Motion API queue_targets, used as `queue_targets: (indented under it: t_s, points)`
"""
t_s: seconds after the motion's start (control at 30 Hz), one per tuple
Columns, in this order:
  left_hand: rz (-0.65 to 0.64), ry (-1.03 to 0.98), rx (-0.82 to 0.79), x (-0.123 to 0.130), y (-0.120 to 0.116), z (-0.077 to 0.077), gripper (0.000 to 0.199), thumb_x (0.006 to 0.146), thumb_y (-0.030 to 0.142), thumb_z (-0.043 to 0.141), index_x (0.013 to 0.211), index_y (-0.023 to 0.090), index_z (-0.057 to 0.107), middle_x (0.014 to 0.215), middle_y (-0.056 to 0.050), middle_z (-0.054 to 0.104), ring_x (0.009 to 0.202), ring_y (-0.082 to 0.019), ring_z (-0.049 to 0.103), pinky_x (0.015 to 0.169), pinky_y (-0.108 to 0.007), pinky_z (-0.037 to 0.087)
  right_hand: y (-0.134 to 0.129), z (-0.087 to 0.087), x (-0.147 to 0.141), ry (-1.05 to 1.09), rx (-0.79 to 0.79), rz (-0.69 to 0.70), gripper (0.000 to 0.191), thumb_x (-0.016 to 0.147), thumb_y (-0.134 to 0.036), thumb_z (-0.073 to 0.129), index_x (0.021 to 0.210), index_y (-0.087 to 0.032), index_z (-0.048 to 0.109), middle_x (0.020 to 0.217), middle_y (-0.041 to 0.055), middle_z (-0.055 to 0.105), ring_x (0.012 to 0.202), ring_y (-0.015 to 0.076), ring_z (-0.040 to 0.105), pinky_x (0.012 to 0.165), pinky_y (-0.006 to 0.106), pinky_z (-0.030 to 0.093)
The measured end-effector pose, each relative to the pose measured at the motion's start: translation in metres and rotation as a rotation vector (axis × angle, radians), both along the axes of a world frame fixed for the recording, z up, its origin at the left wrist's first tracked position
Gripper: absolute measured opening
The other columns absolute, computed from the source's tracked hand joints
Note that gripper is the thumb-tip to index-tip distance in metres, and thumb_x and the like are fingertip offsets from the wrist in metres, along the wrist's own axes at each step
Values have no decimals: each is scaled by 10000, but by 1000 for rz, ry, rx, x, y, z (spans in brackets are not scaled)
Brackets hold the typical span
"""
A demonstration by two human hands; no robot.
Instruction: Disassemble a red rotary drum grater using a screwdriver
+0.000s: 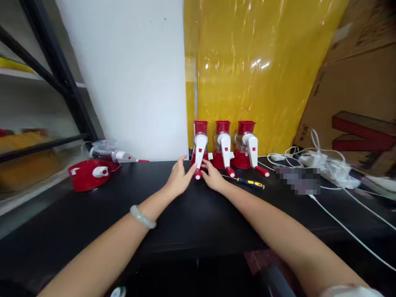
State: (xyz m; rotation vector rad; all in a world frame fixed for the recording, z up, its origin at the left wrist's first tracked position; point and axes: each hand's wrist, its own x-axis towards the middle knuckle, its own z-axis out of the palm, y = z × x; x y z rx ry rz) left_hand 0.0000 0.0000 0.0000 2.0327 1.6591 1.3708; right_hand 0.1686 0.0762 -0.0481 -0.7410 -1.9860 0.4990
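Three red-and-white rotary graters with clear drum housings stand upright in a row at the back of the black table. My left hand (180, 178) is at the left side of the leftmost rotary grater (201, 128), its thumb by the red crank knob and its fingers reaching along the side. On the other side, my right hand (213, 175) has its fingertips against the red base, partly behind the crank. Both hands hold this grater low down. Beside it stand the middle rotary grater (223, 128) and the right rotary grater (246, 128).
A yellow-and-black screwdriver (250, 182) lies in front of the graters. White cables (343, 192) and a blurred-out flat object (298, 180) are at right. At left lie a red grater base (89, 175) and a clear drum housing with its crank (107, 153). Yellow sheeting (262, 82) hangs behind.
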Motion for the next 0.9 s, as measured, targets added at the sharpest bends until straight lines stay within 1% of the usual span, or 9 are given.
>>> queue_targets:
  t_s: [0.1,0.17,0.3,0.43,0.53,0.6,0.67,0.73,0.9]
  points:
    - [70,28,-14,7,8,19,758,851,502,598,1450,121,332,1528,-239,416,1480,-362,328,1215,-538,230,2,-3,-3,-12,4,-16,384,973,-367,613,1307,-181,575,1297,102,602,1133,249,615,958,487,524]
    - [105,74,-48,16,14,35,859,797,477,678,1468,106,293,1563,-267,348,1497,-388,281,1217,-549,208,3,-4,-4,-23,11,-32,385,973,-367,612,1309,-183,575,1309,103,596,1144,252,609,966,492,519]
    - [227,114,-65,43,33,69,1025,719,461,776,1510,149,202,1618,-266,243,1516,-434,191,1185,-644,187,2,-2,-3,-56,38,-50,399,970,-367,615,1323,-187,568,1344,108,575,1179,264,590,990,510,501]
    - [356,-4,-31,71,65,93,1176,637,501,843,1525,173,145,1623,-263,233,1509,-444,204,1187,-602,226,-5,3,-1,-104,70,-26,413,970,-360,615,1343,-192,556,1375,111,558,1225,278,565,1024,535,473]
    - [417,-74,-80,83,87,100,1260,575,453,893,1533,157,130,1566,-290,333,1437,-458,352,1119,-576,347,-9,5,0,-144,73,-13,426,974,-353,610,1365,-197,540,1392,114,545,1240,282,555,1031,538,469]
    - [418,-116,-141,84,96,100,1245,619,395,876,1544,132,87,1460,-306,471,1319,-443,511,1031,-551,433,-10,6,0,-174,67,-8,438,975,-346,609,1379,-200,528,1406,117,534,1250,286,549,1036,543,465]
    - [400,-153,-190,82,101,98,1201,691,367,829,1549,101,33,1319,-297,599,1191,-413,622,956,-518,479,-12,7,1,-205,55,-9,445,975,-338,608,1390,-202,519,1419,119,525,1263,290,540,1042,546,461]
    - [388,-174,-202,78,104,96,1184,721,363,802,1547,77,4,1230,-281,658,1124,-394,664,918,-491,495,-13,9,1,-236,38,-17,451,975,-329,608,1398,-203,513,1432,120,515,1277,294,531,1047,548,458]
    - [379,-170,-144,66,108,96,1186,673,351,817,1539,86,50,1225,-262,666,1070,-375,691,866,-450,515,-18,13,2,-320,-45,-81,436,975,-334,611,1377,-190,527,1388,115,550,1216,276,576,1005,523,496]
